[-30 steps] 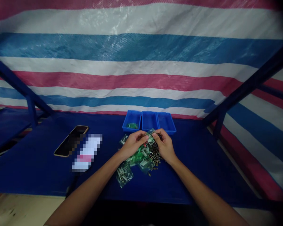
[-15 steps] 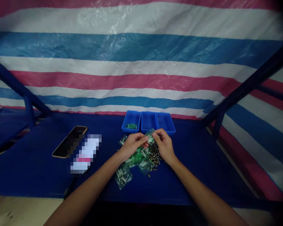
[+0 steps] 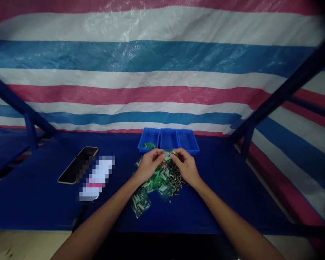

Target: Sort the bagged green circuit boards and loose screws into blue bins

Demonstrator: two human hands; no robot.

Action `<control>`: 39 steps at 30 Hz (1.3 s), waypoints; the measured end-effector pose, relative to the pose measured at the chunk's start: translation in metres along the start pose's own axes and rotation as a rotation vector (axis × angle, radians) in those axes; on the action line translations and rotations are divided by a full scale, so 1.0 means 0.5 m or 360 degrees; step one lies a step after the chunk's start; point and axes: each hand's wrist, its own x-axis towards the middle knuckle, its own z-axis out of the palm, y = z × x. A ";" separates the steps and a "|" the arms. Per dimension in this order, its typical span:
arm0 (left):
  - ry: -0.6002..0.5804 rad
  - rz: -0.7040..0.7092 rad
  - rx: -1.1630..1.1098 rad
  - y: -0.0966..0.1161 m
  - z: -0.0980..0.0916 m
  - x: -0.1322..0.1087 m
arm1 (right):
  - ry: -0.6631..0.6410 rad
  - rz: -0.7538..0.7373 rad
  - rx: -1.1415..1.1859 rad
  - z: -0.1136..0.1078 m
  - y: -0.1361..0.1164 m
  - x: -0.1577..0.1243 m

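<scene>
Between my two hands is a small clear plastic bag (image 3: 169, 155) with pale and metal pieces inside. My left hand (image 3: 149, 164) pinches its left edge, thumb against fingers. On the other side my right hand (image 3: 186, 165) grips the bag the same way. Beneath the hands lies a heap of similar bags (image 3: 154, 180), some greenish, holding white plugs and screws. Loose brass-coloured screws (image 3: 175, 177) are piled to its right, partly under my right hand. One bag (image 3: 140, 203) lies at the heap's near left edge.
Behind the heap stand three blue bins side by side; the left bin (image 3: 144, 134) holds some greenish bags. A phone (image 3: 73, 169) and a blurred-out pale item (image 3: 97, 178) lie to the left on the blue table (image 3: 200, 216). Striped sheeting and blue posts enclose the back and right.
My hands have drawn slightly closer together, and the bag between them has shifted left and flattened. The whole view has moved slightly.
</scene>
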 end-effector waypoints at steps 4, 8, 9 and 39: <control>-0.0011 -0.0010 -0.0022 0.008 0.002 0.000 | -0.0032 0.0105 0.0159 0.004 -0.004 0.003; -0.0025 -0.0034 -0.0018 0.015 0.005 -0.001 | -0.0025 0.0168 0.0278 0.006 -0.006 0.003; -0.0031 -0.0033 -0.0017 0.016 0.005 -0.001 | -0.0018 0.0186 0.0311 0.007 -0.007 0.003; -0.0033 0.0044 0.0101 0.004 0.006 -0.007 | 0.0043 0.0295 0.0403 -0.010 -0.004 0.011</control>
